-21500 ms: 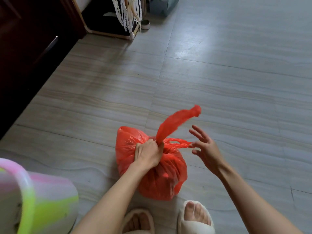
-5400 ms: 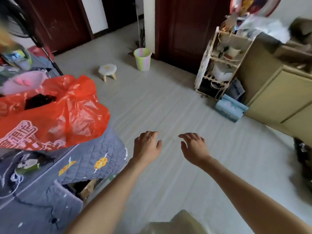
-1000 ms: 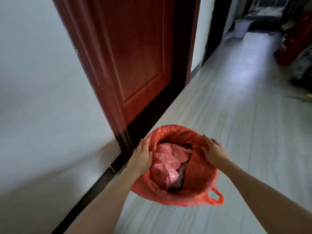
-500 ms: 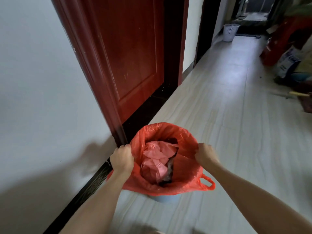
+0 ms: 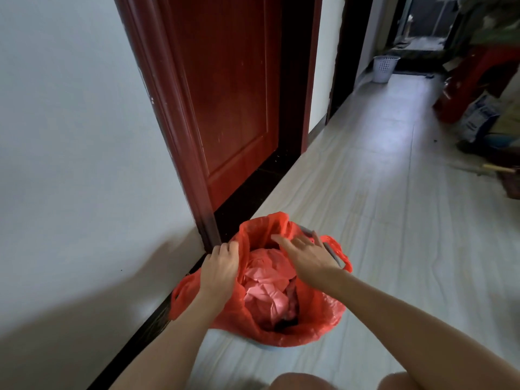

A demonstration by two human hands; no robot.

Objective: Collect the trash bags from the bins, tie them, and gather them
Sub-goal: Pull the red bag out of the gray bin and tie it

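Note:
A red plastic trash bag (image 5: 315,319) lines a grey bin (image 5: 333,253) on the floor by a door frame. Crumpled pink plastic (image 5: 267,288) lies inside it. My left hand (image 5: 221,273) grips the bag's left rim, fingers curled over the edge. My right hand (image 5: 305,254) hovers over the bag's mouth with fingers spread and holds nothing. The bag's right handle loop (image 5: 342,256) hangs outside the bin's rim. Most of the bin is hidden by the bag.
A red wooden door (image 5: 228,102) and a white wall (image 5: 78,164) stand close on the left. A white mesh bin (image 5: 385,68) stands far down the hallway. Red furniture and a printed sack (image 5: 478,116) crowd the right side. My knees show at the bottom edge.
My right hand has let go of the bag's right rim and moved over the opening. The rim has come partly off the bin. My left hand still grips the left edge.

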